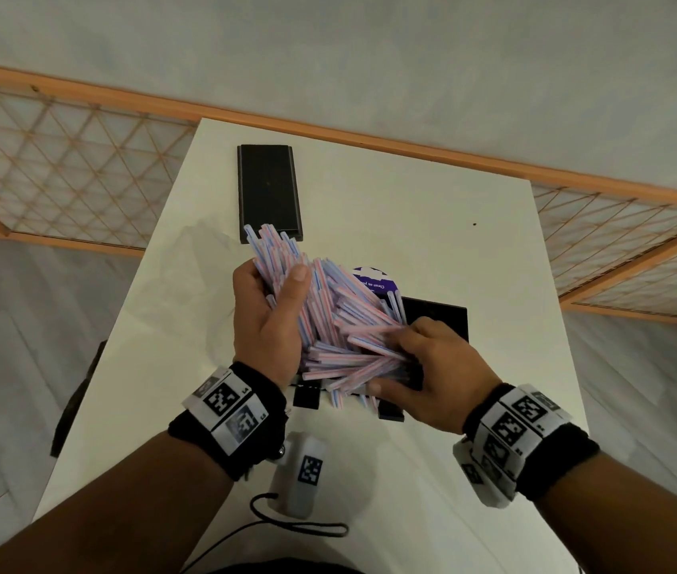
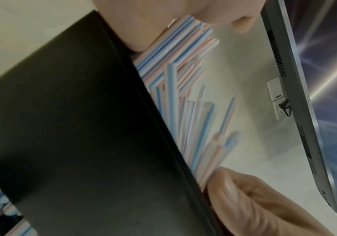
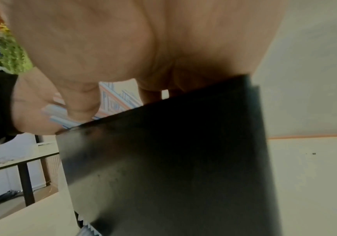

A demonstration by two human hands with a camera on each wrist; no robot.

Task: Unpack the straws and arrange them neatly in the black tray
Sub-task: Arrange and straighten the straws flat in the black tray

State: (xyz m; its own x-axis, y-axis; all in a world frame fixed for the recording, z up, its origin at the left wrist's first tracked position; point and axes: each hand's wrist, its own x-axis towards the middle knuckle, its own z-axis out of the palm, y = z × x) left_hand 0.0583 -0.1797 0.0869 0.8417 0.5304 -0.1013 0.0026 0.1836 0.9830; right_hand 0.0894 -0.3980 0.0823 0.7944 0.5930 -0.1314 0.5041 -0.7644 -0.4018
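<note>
A thick, untidy heap of pink, blue and white striped straws (image 1: 330, 325) lies over a black tray (image 1: 438, 321) near the table's middle. My left hand (image 1: 283, 283) grips a bundle of them, thumb on top, with their ends fanning up and away. My right hand (image 1: 399, 358) curls round the straws at the tray's right side, thumb underneath. The left wrist view shows the tray's wall (image 2: 83, 127) with straws (image 2: 175, 95) standing behind it. In the right wrist view my palm (image 3: 123, 39) sits above the tray (image 3: 183, 159); the fingertips are hidden behind its wall.
A second long black tray (image 1: 267, 192) lies empty at the far left of the white table (image 1: 432, 209). A purple package (image 1: 374, 281) peeks out behind the straws. A white marked device (image 1: 303, 474) with a cord sits near the front edge.
</note>
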